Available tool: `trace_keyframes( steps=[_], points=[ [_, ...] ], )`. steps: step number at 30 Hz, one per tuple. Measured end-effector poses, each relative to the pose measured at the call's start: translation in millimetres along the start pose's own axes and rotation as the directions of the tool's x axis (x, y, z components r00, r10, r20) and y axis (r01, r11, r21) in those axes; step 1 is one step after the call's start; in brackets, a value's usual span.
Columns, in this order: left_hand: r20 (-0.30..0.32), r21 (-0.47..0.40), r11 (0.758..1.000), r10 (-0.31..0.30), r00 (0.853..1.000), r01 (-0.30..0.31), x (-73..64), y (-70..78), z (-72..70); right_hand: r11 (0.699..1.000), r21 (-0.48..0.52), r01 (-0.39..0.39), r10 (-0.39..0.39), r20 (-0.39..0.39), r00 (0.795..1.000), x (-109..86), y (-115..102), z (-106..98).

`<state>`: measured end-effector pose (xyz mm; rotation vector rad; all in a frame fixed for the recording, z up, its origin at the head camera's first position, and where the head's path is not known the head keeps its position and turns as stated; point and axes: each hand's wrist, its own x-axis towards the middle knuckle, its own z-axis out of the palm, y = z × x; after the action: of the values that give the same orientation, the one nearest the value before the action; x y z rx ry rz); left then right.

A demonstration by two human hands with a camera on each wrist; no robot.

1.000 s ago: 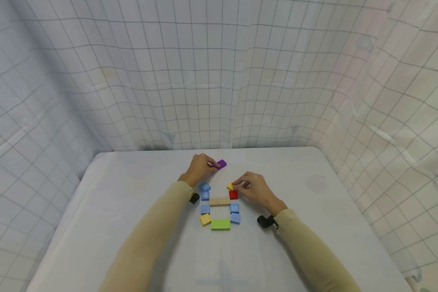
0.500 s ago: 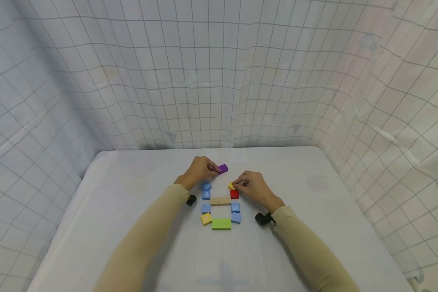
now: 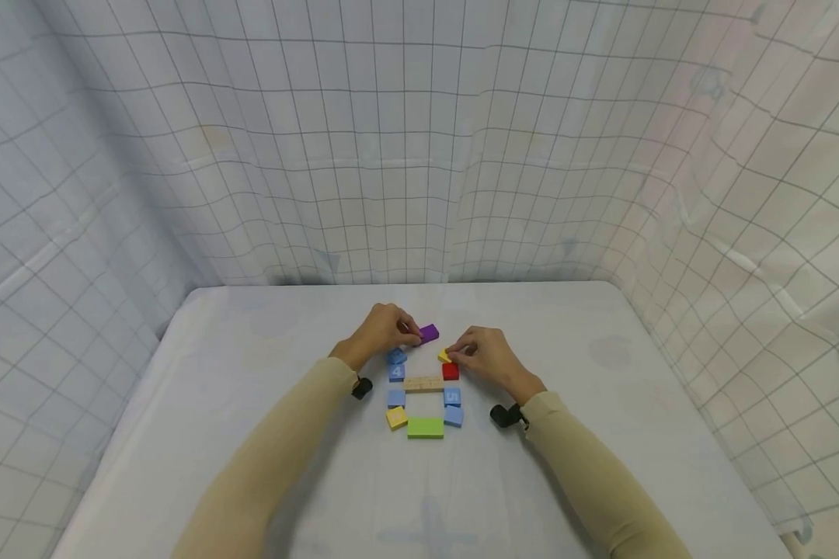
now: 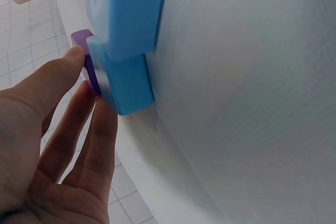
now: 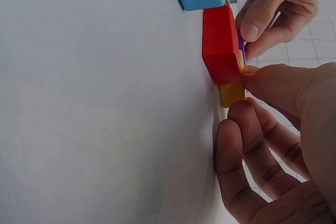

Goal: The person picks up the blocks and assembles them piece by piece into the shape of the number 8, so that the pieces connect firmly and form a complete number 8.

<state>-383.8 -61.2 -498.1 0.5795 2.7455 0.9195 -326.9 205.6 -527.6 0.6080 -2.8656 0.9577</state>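
In the head view my left hand (image 3: 384, 330) pinches a purple block (image 3: 429, 334) by its left end, at the far side of a ring of blocks. The left wrist view shows the thumb on one face of that purple block (image 4: 83, 38) and fingers behind it. Just left of the red block's far side, my right hand (image 3: 487, 357) pinches a small yellow block (image 3: 443, 355) between thumb and fingers. The red block (image 5: 220, 45) partly hides the yellow block (image 5: 232, 95) in the right wrist view. Nearest the left hand are two blue blocks, one marked 4 (image 3: 396, 373).
A wooden block (image 3: 423, 385) spans the ring's middle. Nearer are a blue block marked 5 (image 3: 452, 397), plain blue blocks (image 3: 396, 398), a yellow block (image 3: 396, 418) and a green block (image 3: 425, 428). White gridded curtains (image 3: 391, 155) surround the white table (image 3: 287, 334).
My left hand has brought the purple block nearer to me and slightly right, closer to the ring. The right hand stays at the yellow block with hardly any movement.
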Motion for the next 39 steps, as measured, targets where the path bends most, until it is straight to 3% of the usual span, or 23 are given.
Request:
trace_keyframes(
  steps=[6,11,30,39],
  points=[
    [0.045,-0.003,0.999,0.042,0.998,-0.041,0.0,-2.7,-2.7,1.0,0.006,0.001,-0.001,-0.003,1.0,3.8,3,-1],
    [0.078,-0.014,0.999,0.034,0.996,-0.033,-1.9,-2.7,-5.1,1.0,0.002,-0.021,0.021,0.006,1.0,5.0,3,-2],
    [0.131,0.0,0.996,0.084,0.988,-0.085,-8.6,-5.2,-2.4,0.999,-0.01,-0.032,0.032,0.009,0.999,1.5,0,0],
    [0.154,-0.017,0.997,0.082,0.985,-0.08,-11.3,-8.7,-4.0,0.999,0.0,-0.042,0.042,0.015,0.999,0.8,-3,0]
  ],
)
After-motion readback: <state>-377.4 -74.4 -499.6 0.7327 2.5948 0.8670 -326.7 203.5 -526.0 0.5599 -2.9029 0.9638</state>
